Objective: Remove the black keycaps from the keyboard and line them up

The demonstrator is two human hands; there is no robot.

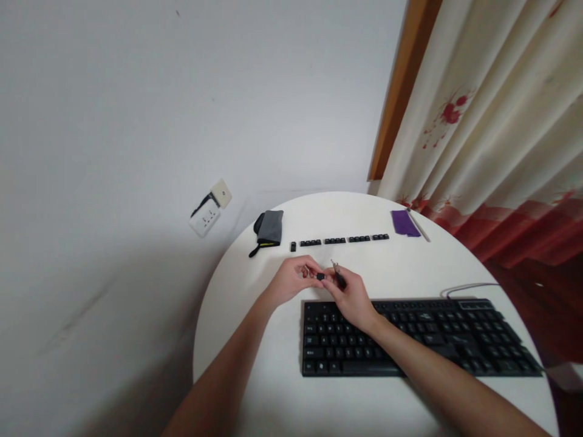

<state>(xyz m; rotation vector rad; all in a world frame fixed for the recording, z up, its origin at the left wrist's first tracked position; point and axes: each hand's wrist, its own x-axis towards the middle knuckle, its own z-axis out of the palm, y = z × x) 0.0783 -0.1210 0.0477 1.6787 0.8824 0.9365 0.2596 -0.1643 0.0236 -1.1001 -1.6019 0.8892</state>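
Observation:
My left hand (294,280) pinches a small black keycap (320,277) between thumb and fingertips, above the table just behind the keyboard's upper left edge. The fingertips of my right hand (350,294) meet the keycap from the other side. Also in my right hand is a slim tool (337,274) with a dark grip and a metal tip pointing up and away; its exact kind is unclear. The black keyboard (364,368) lies under my right wrist and forearm. Behind my hands, a single black keycap (293,246) and several small groups of keycaps (335,241) form a row.
All this rests on a round white table (255,388). At its back left lies a grey cloth (271,227) over a dark item with a strap. A purple cloth (404,223) and a thin pale stick (419,226) lie back right. The keyboard cable (469,285) runs right.

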